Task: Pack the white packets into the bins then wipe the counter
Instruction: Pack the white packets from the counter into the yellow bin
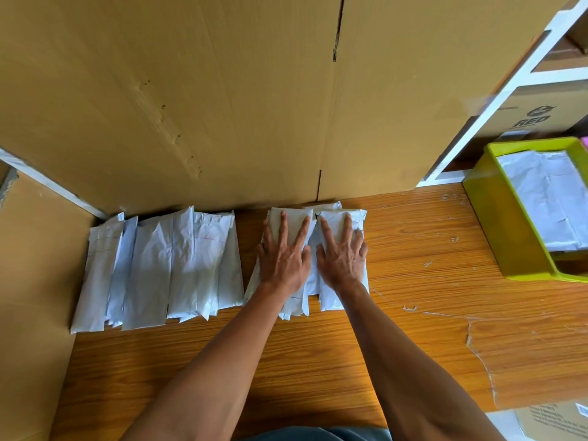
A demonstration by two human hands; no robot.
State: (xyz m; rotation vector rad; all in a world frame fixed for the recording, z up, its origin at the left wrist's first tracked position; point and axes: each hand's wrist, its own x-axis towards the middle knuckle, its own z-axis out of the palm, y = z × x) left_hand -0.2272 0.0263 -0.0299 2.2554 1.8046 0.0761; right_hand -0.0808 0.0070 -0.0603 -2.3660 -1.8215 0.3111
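Note:
Two small piles of white packets lie side by side on the wooden counter (318, 361), against a big cardboard box. My left hand (284, 256) rests flat with spread fingers on the left pile (291, 219). My right hand (342, 254) presses flat on the right pile (337, 300). A wider row of several white packets (165, 268) lies overlapping further left. At the right edge stands a lime-green bin (496, 230) with white packets (547, 195) inside it.
A tall cardboard box (197, 100) walls off the back of the counter, and a cardboard sheet (35, 281) closes the left side. White shelving (496, 100) holding boxes stands behind the bin. Peeling tape marks (471, 332) scar the counter's right part.

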